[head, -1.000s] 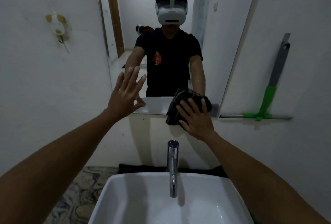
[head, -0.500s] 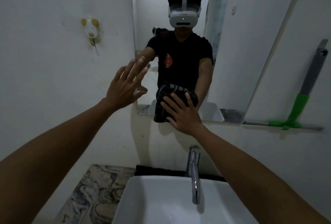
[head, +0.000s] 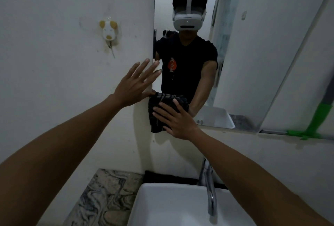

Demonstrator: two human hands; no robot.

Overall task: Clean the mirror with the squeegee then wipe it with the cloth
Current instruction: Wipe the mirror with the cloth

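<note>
Cloth (head: 163,112): dark, checked, bunched flat against the lower left corner of the mirror (head: 253,63), partly over the glass and partly hanging past the mirror's bottom edge onto the wall below it.

Right hand (head: 178,123): palm spread flat, fingers splayed wide, pressing the cloth to the mirror. It pins rather than grips; nothing is closed around the fabric.

Left hand (head: 134,85): open, fingers fanned, empty. It sits at the mirror's left edge, just above the cloth, thumb near the cloth's top. Whether the palm touches wall or glass I cannot tell.

Squeegee (head: 318,117): green head, grey handle, leaning on the wall to the right of the mirror, its head on the narrow ledge running from the mirror's bottom right corner. Judged: squeegee pass done, cloth wipe in hand.

Below the mirror: tap (head: 209,189) and white basin (head: 171,206). Marbled counter (head: 101,198) lower left of the mirror. Small wall hook (head: 108,31) left of the mirror.

Risks, as I judge them:
- Cloth held by pressure alone. If the palm lifts or slides faster than the fabric, the cloth drops toward the basin.
- The bunched cloth overhangs the edge, so the corner strip of glass may be missed.
- Bare left fingers near the mirror's left edge could leave fresh prints on wiped glass.
- A wide sweep rightward could knock the leaning squeegee off its ledge.
</note>
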